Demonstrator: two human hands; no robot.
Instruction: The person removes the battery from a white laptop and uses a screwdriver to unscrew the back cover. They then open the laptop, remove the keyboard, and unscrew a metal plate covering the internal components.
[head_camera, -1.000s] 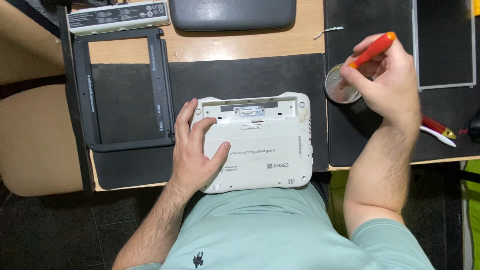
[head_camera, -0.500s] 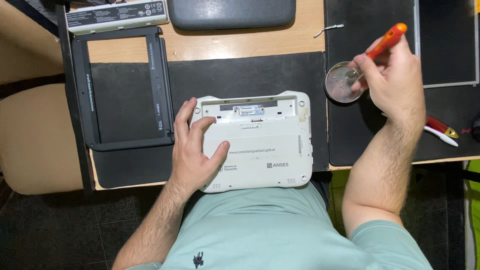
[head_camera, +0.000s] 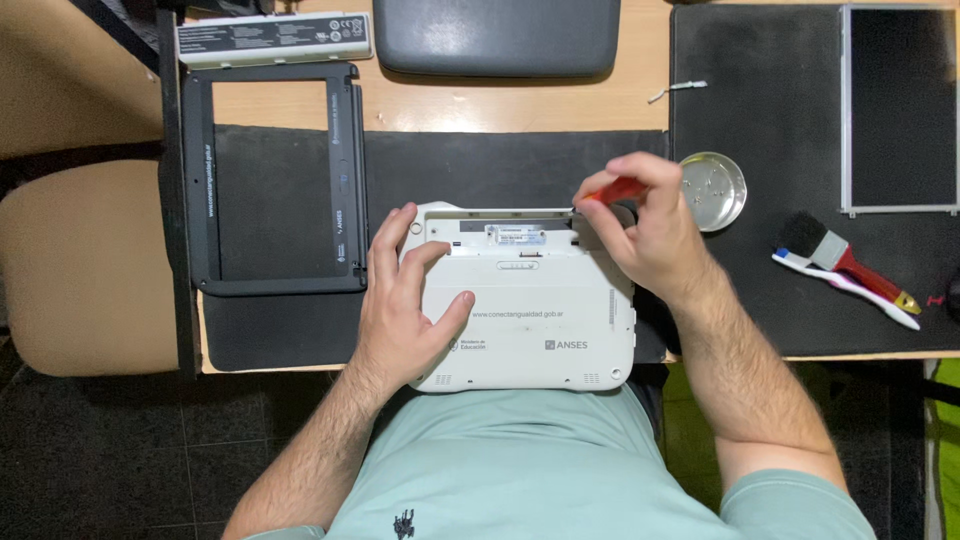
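Screwdriver (head_camera: 612, 191) in right hand (head_camera: 650, 235) — over laptop (head_camera: 530, 310)

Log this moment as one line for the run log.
left hand flat on white laptop base | right hand holds red screwdriver at base's far edge | metal dish beside

Wooden bench (head_camera: 520, 105), black mats (head_camera: 760, 120) on top; tan chair (head_camera: 85, 270) to its left; dark floor (head_camera: 120, 460) below.
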